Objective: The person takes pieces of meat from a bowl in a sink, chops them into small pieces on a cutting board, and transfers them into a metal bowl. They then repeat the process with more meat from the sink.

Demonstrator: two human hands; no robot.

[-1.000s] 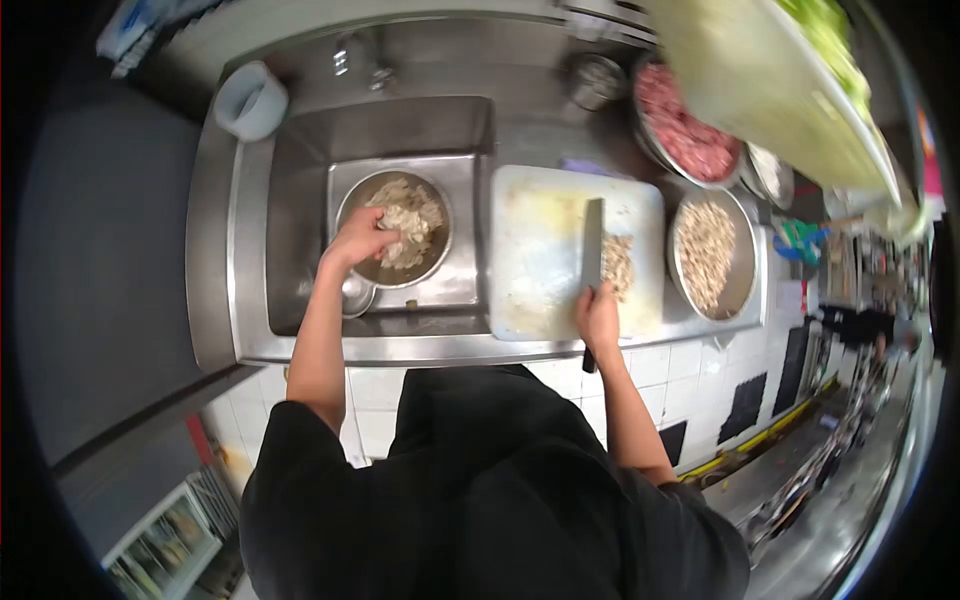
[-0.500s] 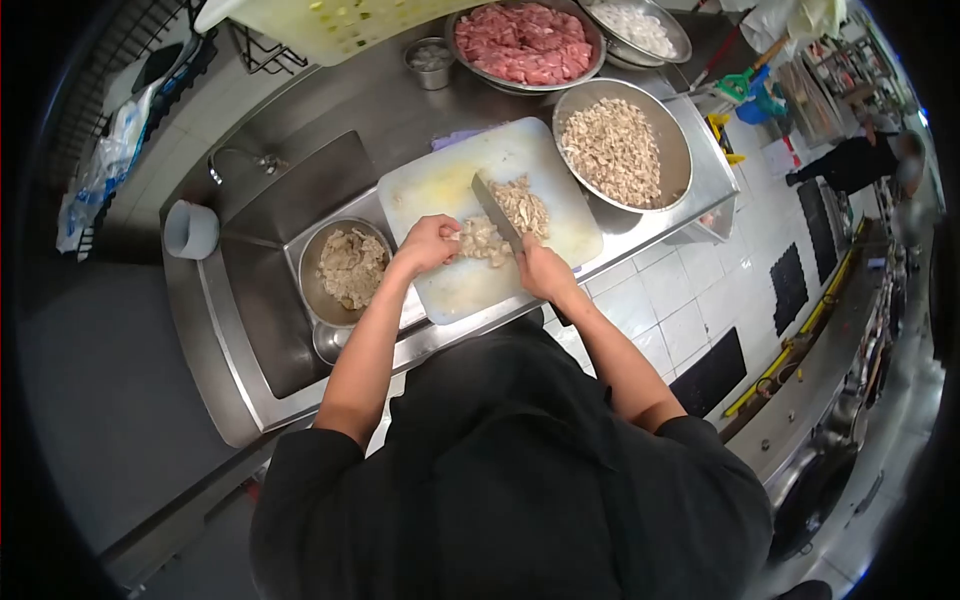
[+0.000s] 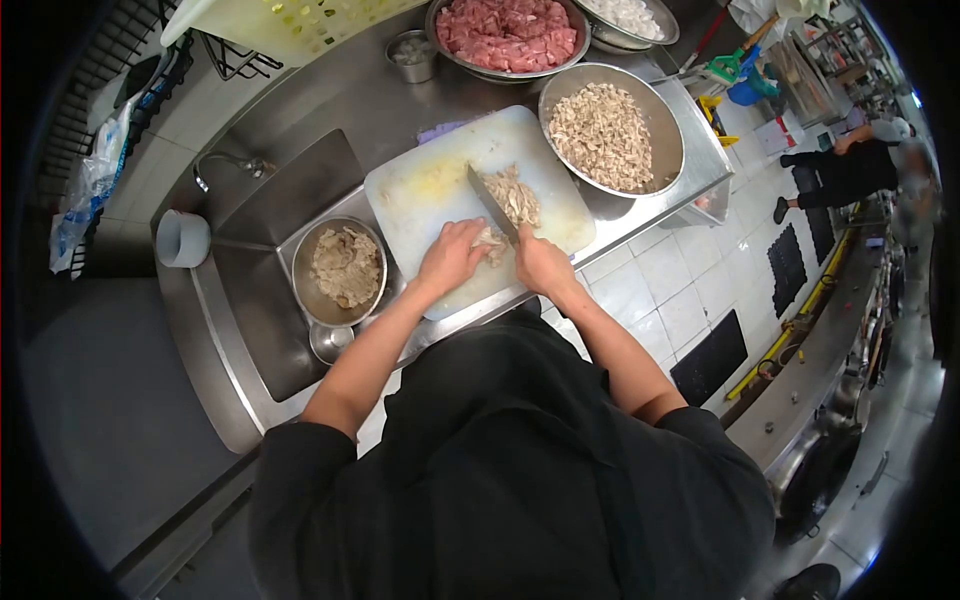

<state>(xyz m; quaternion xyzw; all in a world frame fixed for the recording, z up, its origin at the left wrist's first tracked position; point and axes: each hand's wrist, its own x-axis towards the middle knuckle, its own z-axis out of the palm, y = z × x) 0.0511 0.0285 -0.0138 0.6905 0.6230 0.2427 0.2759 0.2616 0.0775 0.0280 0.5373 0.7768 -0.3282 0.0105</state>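
A broad kitchen knife [image 3: 492,205] is gripped by its handle in my right hand [image 3: 545,266], its blade slanting across the white cutting board [image 3: 408,188]. Closed over pale, mushroom-like pieces [image 3: 493,246], my left hand [image 3: 452,256] presses them close to the blade's left side. On the blade's other side lies a small heap of chopped pieces [image 3: 513,194]. A steel bowl [image 3: 677,148] of similar chopped bits stands just beyond the board's right corner. To the left, a bowl [image 3: 303,268] holds larger, wet-looking beige pieces.
Behind the board are a bowl of raw meat [image 3: 510,35], a small metal cup [image 3: 412,57] and a bowl of white pieces [image 3: 630,18]. The sink [image 3: 262,310] is at left, with a white container [image 3: 183,238] on its edge. A person [image 3: 850,165] stands far right.
My left hand has moved right, over the pale pieces and nearer the knife, covering much of them. The knife stays in my right hand. The distant person has shifted and shows more of the body.
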